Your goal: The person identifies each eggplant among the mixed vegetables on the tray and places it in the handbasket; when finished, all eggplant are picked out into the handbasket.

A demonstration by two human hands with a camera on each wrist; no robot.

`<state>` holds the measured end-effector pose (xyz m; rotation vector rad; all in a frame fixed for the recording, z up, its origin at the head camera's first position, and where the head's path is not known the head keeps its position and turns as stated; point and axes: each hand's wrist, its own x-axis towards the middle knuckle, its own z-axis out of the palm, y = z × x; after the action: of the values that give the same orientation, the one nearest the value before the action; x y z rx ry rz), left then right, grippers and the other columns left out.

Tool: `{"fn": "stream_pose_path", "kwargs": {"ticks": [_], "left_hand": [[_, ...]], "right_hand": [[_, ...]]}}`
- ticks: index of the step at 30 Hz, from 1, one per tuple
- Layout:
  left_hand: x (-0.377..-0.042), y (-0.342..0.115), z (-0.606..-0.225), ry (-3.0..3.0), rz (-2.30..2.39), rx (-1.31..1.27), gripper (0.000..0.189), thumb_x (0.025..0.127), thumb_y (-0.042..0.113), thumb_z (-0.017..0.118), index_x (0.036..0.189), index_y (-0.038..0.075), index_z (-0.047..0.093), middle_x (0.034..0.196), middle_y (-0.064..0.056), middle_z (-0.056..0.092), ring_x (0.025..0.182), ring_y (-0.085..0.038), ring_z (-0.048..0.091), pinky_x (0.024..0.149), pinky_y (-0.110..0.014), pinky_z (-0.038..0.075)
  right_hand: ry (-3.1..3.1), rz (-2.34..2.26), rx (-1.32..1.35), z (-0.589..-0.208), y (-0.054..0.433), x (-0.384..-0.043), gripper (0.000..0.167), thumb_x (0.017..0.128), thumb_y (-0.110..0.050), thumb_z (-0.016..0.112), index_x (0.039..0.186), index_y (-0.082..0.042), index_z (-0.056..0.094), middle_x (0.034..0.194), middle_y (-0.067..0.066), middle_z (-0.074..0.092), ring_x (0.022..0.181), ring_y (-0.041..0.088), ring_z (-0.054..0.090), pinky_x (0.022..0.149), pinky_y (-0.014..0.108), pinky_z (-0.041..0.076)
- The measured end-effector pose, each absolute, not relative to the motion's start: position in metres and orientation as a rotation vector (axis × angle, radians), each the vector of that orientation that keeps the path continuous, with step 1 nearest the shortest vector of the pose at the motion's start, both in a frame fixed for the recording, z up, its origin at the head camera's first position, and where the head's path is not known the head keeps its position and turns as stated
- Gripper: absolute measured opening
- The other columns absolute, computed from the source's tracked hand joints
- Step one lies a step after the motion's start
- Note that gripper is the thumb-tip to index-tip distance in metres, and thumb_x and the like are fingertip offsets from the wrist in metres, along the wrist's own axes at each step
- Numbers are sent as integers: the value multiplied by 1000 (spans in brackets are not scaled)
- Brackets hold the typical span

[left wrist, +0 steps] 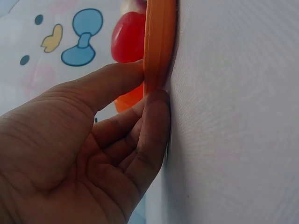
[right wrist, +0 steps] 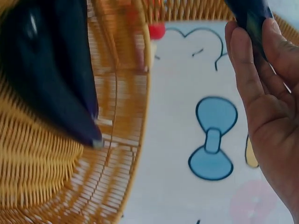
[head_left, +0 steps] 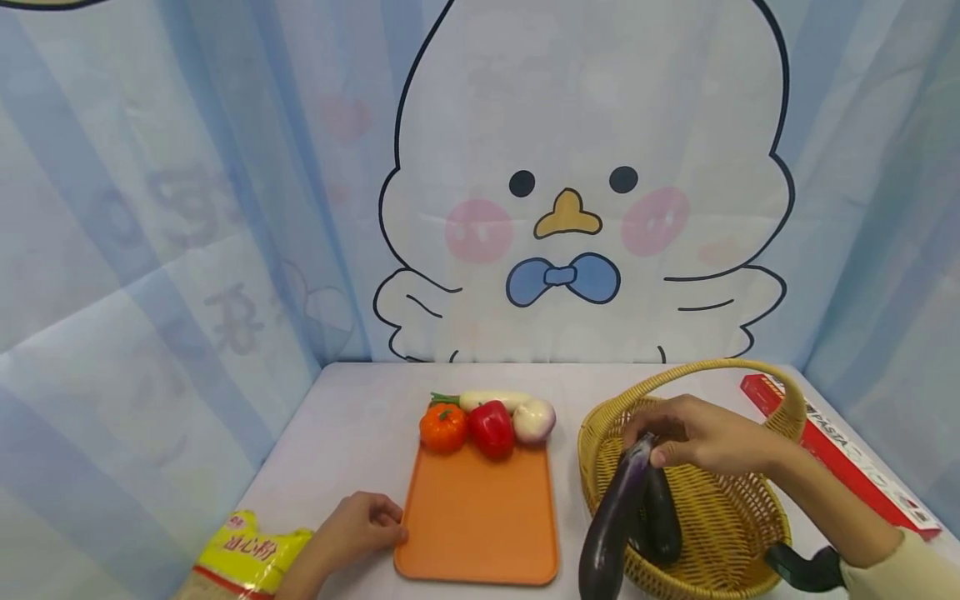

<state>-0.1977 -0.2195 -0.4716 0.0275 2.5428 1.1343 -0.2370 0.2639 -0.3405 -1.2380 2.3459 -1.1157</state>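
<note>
In the head view my right hand (head_left: 708,437) pinches a dark purple eggplant (head_left: 611,533) near its stem. The eggplant hangs tilted across the left rim of a woven basket (head_left: 720,529). Two more eggplants (right wrist: 32,74) lie inside the basket in the right wrist view. My left hand (head_left: 363,527) pinches the left edge of an orange tray (head_left: 480,525), thumb above and fingers at its lower side. Along the tray's far end sit an orange pumpkin-like vegetable (head_left: 443,428), a red bell pepper (head_left: 492,432), a purple-white turnip (head_left: 535,422) and a white radish (head_left: 495,401).
The basket's tall handle (head_left: 697,367) arches over my right forearm. A red and white pasta box (head_left: 840,454) lies behind the basket at the right edge. Beside my left forearm is a yellow-topped bag (head_left: 251,554). A printed curtain (head_left: 585,100) hangs behind the table.
</note>
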Motion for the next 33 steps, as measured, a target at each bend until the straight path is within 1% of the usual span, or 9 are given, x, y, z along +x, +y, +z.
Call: {"fn": "stream_pose_path", "kwargs": {"ticks": [3,8,12,15,18,23,26,29,33], "left_hand": [[-198,-219,-472,2538,1132,12,27,83,29,80,98,9,69,81,-2,63,74,-18,57,70,-34,50],[-198,-219,-473,2533,1123,-2,28,83,30,80,98,9,69,81,-2,63,74,-18,57,70,-34,50],[-199,-219,-474,2537,1127,14,27,83,29,80,97,9,69,81,-1,63,74,-17,57,69,-34,50],[-198,-219,-474,2532,1137,35,27,83,28,80,97,8,69,81,-1,63,74,-17,57,68,-34,50],[-198,-219,-473,2528,1141,43,27,84,29,79,98,8,69,81,-1,63,74,-17,57,68,-34,50],[-198,-220,-473,2535,1142,43,27,83,28,80,97,8,69,80,-1,63,73,-17,58,67,-34,50],[-198,-220,-472,2532,1141,46,27,83,30,79,97,8,69,81,-1,63,73,-17,58,67,-34,51],[-198,-221,-472,2531,1142,45,28,83,30,79,97,8,69,81,-1,63,73,-17,58,67,-34,51],[-199,-222,-473,2527,1150,50,28,83,30,80,97,8,69,81,-1,64,73,-17,58,67,-34,51]], "right_hand": [[2366,-1098,-1234,-340,270,-248,22,93,-9,67,114,-15,66,105,1,67,84,21,63,76,34,53],[2308,-1112,-1181,-339,278,-263,20,96,-5,63,115,-8,65,102,6,67,86,26,63,77,35,53],[2333,-1060,-1077,-341,282,-272,20,97,-9,62,116,-10,66,105,5,67,90,31,62,79,36,53],[2353,-1028,-1019,-343,286,-278,20,98,-13,61,118,-11,66,108,5,67,93,30,62,80,37,53],[2357,-1017,-975,-345,289,-285,23,98,-15,62,120,-8,65,111,6,66,95,27,62,82,38,53],[2345,-994,-887,-350,292,-298,29,96,-17,64,122,-3,64,113,8,65,97,28,60,84,41,52],[2338,-966,-849,-352,293,-304,29,95,-18,65,120,-5,64,113,7,65,98,28,59,84,43,50],[2303,-948,-867,-354,293,-311,28,95,-18,65,119,-4,64,112,8,64,96,29,58,82,48,49],[2243,-935,-896,-358,292,-318,29,95,-17,65,118,0,64,111,10,64,95,29,57,81,50,49]]}}
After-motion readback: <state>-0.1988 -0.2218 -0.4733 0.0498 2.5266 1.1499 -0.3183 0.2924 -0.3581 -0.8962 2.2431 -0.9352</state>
